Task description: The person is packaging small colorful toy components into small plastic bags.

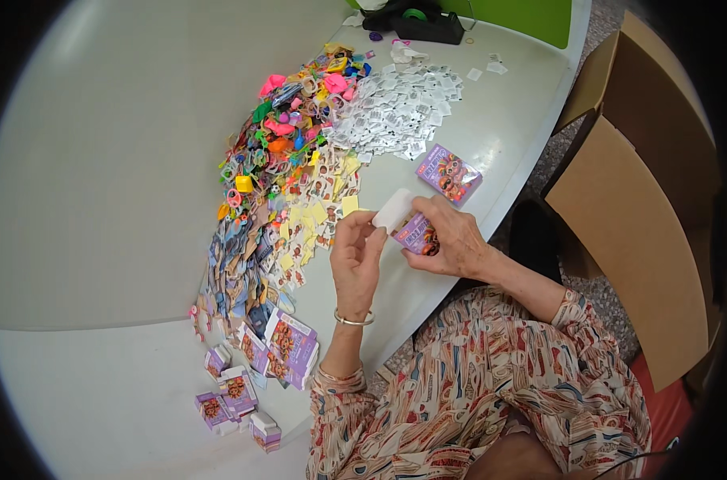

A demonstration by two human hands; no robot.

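A small purple cardboard box [413, 234] with a colourful picture is held in front of me over the table. My right hand [453, 244] is closed around its body, fingers over the top edge and thumb below. The box's white flap [393, 210] sticks out toward the left, and my left hand [355, 260] pinches it between thumb and fingers. The inside of the box is hidden from view. Just beyond my right hand lies another purple box [450, 174], closed, picture side up.
Left of my hands are piles of small colourful plastic toys [279, 128], yellow and white sticker sheets [319, 208] and small white packets [399, 108]. Flattened and folded purple boxes [291, 348] lie near left. A black tape dispenser [427, 26] stands far back; a large open carton [627, 240] is at right.
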